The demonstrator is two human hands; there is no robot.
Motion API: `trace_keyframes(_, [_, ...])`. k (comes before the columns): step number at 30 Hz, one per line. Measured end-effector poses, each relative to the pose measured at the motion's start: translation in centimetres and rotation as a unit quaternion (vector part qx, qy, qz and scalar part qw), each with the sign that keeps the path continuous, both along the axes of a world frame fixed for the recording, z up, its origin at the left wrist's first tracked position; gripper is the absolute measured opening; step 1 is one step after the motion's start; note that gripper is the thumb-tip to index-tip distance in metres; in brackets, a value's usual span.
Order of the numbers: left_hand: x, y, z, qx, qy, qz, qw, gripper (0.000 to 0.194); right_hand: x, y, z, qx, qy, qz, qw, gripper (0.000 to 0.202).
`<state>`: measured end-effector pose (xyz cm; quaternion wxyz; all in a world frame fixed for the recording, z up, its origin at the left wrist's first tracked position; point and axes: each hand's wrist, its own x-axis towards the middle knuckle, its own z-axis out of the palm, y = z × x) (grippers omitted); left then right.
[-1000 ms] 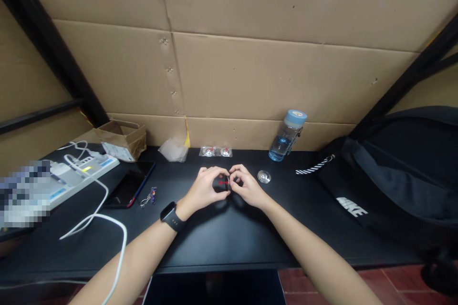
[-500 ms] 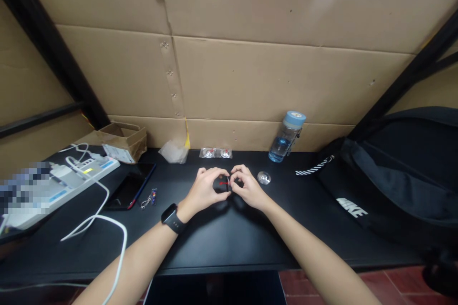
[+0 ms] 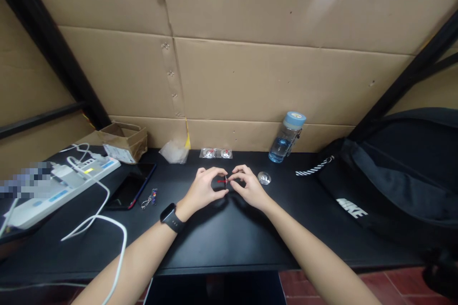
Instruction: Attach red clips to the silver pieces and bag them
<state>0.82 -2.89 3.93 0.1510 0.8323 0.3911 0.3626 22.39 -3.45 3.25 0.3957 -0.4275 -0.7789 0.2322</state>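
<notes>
Between my hands, above the black table point(image 3: 214, 248), is a small thin disc-like piece point(image 3: 225, 180) seen edge-on, with a red part sticking out to its left. My left hand point(image 3: 207, 187) curves round it, thumb and fingertips at its lower and upper edges. From the right, my right hand point(image 3: 249, 188) touches or nearly touches the piece with bent fingers. A clear round dome point(image 3: 264, 178) lies just right of my right hand. Behind my hands are two small wrapped round items point(image 3: 209, 153) with red marks.
A blue-capped bottle point(image 3: 287, 137) and a black bag point(image 3: 393, 176) are at the right. On the left are a power strip point(image 3: 64, 190) with white cables, a phone point(image 3: 132, 186), a keychain point(image 3: 153, 197), a cardboard box point(image 3: 125, 140) and a plastic bag point(image 3: 174, 151).
My right hand's fingers have shifted and opened slightly, with the thumb lower against the fingers. The piece and its red part have moved a little to the left.
</notes>
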Motion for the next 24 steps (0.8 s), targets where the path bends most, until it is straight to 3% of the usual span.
trace_keyframes(12, [0.29,-0.21,-0.04,-0.004,0.030,-0.011,0.999,0.041,-0.34,-0.06,-0.25,0.060,-0.038,-0.013,0.997,0.012])
trace_keyframes(24, [0.56,-0.38,0.00,0.003,0.039,-0.015,0.999,0.038,-0.80,-0.45,0.00,0.057,-0.059,-0.035,0.996,0.010])
